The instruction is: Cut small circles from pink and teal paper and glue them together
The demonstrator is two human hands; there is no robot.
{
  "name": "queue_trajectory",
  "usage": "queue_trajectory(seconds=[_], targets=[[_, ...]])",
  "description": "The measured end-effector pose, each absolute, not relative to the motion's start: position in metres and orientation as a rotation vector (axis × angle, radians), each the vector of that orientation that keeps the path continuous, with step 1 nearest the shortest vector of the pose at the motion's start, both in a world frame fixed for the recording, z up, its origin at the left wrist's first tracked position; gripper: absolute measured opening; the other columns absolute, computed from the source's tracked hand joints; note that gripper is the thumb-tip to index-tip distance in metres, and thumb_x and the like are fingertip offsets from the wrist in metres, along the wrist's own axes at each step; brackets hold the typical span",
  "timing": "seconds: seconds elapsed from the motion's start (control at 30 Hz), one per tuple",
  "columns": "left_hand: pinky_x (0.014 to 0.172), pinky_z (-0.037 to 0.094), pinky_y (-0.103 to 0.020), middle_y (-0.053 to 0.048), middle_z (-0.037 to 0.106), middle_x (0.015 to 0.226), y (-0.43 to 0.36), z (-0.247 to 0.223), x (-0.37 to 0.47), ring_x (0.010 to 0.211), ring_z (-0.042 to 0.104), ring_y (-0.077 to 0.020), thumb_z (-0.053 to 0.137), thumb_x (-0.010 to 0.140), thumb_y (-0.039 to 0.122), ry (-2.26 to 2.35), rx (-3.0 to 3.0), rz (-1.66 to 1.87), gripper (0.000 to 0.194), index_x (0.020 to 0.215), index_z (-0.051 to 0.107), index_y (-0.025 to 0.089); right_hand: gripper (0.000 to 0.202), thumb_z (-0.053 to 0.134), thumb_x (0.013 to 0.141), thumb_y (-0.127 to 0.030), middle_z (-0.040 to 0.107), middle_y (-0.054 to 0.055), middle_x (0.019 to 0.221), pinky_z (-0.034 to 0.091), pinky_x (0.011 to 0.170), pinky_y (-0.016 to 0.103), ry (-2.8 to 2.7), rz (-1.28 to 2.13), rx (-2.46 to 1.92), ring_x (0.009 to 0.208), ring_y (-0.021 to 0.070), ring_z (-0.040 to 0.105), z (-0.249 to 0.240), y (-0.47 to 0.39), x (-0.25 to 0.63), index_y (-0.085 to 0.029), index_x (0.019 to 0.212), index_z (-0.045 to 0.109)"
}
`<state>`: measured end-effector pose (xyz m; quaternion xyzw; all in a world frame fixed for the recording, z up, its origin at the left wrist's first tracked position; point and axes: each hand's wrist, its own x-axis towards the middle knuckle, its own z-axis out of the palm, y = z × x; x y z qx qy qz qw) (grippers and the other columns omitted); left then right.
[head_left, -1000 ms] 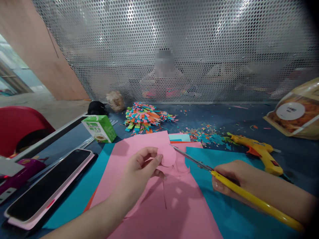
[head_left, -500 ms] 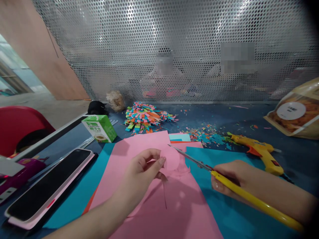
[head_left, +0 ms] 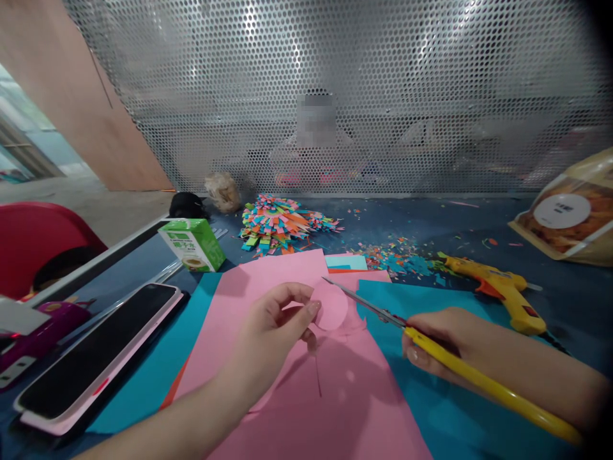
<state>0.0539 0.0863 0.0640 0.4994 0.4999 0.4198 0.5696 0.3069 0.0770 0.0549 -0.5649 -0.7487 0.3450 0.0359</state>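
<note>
Between the thumb and fingers of my left hand is the edge of a round pink paper piece. My right hand is wrapped around the yellow handles of a pair of scissors. The blades look nearly closed and point left, with their tip by the top edge of the round piece. Below both lies a large pink paper sheet, with a slit in it under my left hand. Blue paper shows beneath it on the right.
A phone and a green drink carton lie and stand at left. Behind are a fringed paper bundle and paper scraps. A yellow glue gun and a snack bag are at right. A perforated metal panel closes the back.
The round pink piece has turned a little in my left hand and shows more of its face. The scissors have hardly moved.
</note>
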Motion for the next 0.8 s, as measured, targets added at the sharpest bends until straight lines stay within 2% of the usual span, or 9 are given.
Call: queue_trajectory(seconds=[0.1, 0.2, 0.33, 0.47, 0.6, 0.7, 0.8], targets=[[0.05, 0.045, -0.021, 0.006, 0.053, 0.073, 0.086, 0.064, 0.053, 0.047, 0.055, -0.0055, 0.063, 0.08, 0.026, 1.175, 1.181, 0.978, 0.011, 0.078, 0.058, 0.016, 0.045, 0.044, 0.083, -0.063, 0.041, -0.003, 0.063, 0.028, 0.053, 0.03, -2.323, 1.134, -1.744, 0.059, 0.0159, 0.034, 0.06, 0.078, 0.305, -0.023, 0.063, 0.04], [0.051, 0.046, -0.021, 0.005, 0.052, 0.072, 0.086, 0.064, 0.052, 0.05, 0.053, -0.0065, 0.062, 0.08, 0.029, 1.205, 1.194, 1.0, 0.013, 0.081, 0.06, 0.017, 0.046, 0.041, 0.082, -0.063, 0.033, -0.004, 0.062, 0.023, 0.052, 0.03, -2.331, 1.105, -1.797, 0.058, 0.0154, 0.029, 0.065, 0.078, 0.303, -0.024, 0.06, 0.034], [0.054, 0.044, -0.024, 0.005, 0.052, 0.068, 0.089, 0.067, 0.051, 0.052, 0.05, -0.0092, 0.056, 0.082, 0.033, 1.326, 1.305, 0.949, 0.017, 0.088, 0.061, 0.018, 0.046, 0.045, 0.08, -0.063, 0.035, -0.004, 0.06, 0.022, 0.05, 0.029, -2.384, 1.051, -1.8, 0.057, 0.0152, 0.031, 0.06, 0.08, 0.305, -0.023, 0.058, 0.037], [0.063, 0.043, -0.027, 0.0, 0.063, 0.075, 0.097, 0.068, 0.041, 0.069, 0.058, -0.0157, 0.046, 0.084, 0.026, 1.42, 1.682, 0.731, 0.02, 0.086, 0.065, 0.019, 0.05, 0.047, 0.081, -0.067, 0.037, -0.004, 0.057, 0.021, 0.046, 0.028, -2.355, 0.89, -1.856, 0.054, 0.014, 0.03, 0.05, 0.084, 0.308, -0.023, 0.057, 0.04], [0.07, 0.042, -0.035, -0.009, 0.067, 0.082, 0.101, 0.064, 0.032, 0.081, 0.061, -0.0261, 0.04, 0.08, 0.018, 1.674, 2.19, 0.263, 0.023, 0.078, 0.063, 0.017, 0.051, 0.05, 0.081, -0.066, 0.038, -0.005, 0.052, 0.02, 0.045, 0.028, -2.315, 0.807, -1.911, 0.049, 0.0131, 0.031, 0.047, 0.086, 0.308, -0.023, 0.055, 0.038], [0.078, 0.041, -0.044, -0.016, 0.067, 0.092, 0.098, 0.063, 0.037, 0.09, 0.059, -0.033, 0.039, 0.084, 0.026, 1.902, 2.476, 0.065, 0.028, 0.087, 0.063, 0.012, 0.052, 0.048, 0.08, -0.069, 0.038, -0.005, 0.052, 0.02, 0.046, 0.027, -2.333, 0.749, -1.913, 0.048, 0.0134, 0.033, 0.048, 0.086, 0.308, -0.024, 0.056, 0.04], [0.08, 0.04, -0.047, -0.019, 0.067, 0.092, 0.097, 0.067, 0.054, 0.092, 0.059, -0.0361, 0.036, 0.089, 0.048, 1.83, 2.667, 0.011, 0.047, 0.092, 0.065, 0.011, 0.051, 0.047, 0.08, -0.068, 0.037, -0.005, 0.052, 0.021, 0.046, 0.027, -2.312, 0.746, -1.922, 0.049, 0.0133, 0.031, 0.05, 0.088, 0.307, -0.023, 0.056, 0.039]])
